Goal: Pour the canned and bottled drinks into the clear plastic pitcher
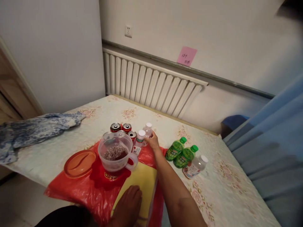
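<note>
My right hand point(152, 141) is closed around a clear plastic bottle point(148, 129) with a white cap, upright at the back of the group. Right beside it stands another white-capped bottle point(138, 143) with a label. My left hand point(129, 200) rests palm down on a flat yellow sheet or pad point(144, 176), fingers lying on it and holding nothing. Left of the yellow piece, a translucent pitcher point(113, 164) with foamy dark brown liquid point(115, 153) sits on a red scalloped piece point(104, 179) with gold print.
An orange round lid point(80, 163) lies on a red plastic sheet point(68, 186). Several drink cans point(115, 127) stand behind the pitcher. Two green bottles point(175, 149) and a white-capped bottle point(195, 167) lie tilted at right. Patterned cloth point(42, 130), radiator point(151, 83) and blue curtain point(272, 151) border the table point(227, 189).
</note>
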`<state>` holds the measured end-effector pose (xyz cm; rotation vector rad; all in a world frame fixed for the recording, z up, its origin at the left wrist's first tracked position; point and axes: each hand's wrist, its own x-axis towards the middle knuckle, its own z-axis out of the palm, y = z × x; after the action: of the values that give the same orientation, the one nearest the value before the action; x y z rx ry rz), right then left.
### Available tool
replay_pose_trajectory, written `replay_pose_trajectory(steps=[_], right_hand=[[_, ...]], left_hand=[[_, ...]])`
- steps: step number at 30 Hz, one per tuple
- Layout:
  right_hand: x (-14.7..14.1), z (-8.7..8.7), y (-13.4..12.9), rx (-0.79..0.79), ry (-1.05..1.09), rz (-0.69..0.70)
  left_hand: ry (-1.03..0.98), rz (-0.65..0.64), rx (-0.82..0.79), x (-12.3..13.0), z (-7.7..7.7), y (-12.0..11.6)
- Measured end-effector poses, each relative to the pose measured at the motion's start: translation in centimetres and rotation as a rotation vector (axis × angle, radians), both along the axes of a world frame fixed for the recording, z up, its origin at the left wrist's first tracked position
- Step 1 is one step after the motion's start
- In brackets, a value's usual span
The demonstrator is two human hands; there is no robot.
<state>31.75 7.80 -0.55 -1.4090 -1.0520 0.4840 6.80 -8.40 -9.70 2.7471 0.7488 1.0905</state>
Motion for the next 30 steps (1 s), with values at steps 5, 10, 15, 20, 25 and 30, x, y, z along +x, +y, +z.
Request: replay_pose_trajectory(steps=[5, 10, 15, 20, 25, 30], right_hand=[[-0.6, -1.1, 1.9, -0.019, -0.006, 0.002], [-1.2, -2.1, 2.0, -0.024, 0.008, 0.018], [-1.0, -2.4, 1.3, -0.008, 0.061, 0.036], [-0.3, -3.2, -1.8, -0.027, 0.138, -0.093], [-0.1, -5.0, -9.9, -0.029, 0.163, -0.241], [2.4, -6.2, -21.0, -0.054, 0.014, -0.715]], left_hand=[[-0.013, -0.010, -0.031, 0.0, -0.4, 0.0], [0.000, -0.023, -0.068, -0.1, -0.9, 0.0], [0.026, -0.025, -0.091, -0.1, -0.8, -0.1], [0.010, -0.027, -0.078, 0.0, -0.8, 0.2], [0.002, -0.037, -0.006, 0.0, -1.3, 0.7], [0.019, -0.066, -0.027, 0.2, -1.0, 1.0]])
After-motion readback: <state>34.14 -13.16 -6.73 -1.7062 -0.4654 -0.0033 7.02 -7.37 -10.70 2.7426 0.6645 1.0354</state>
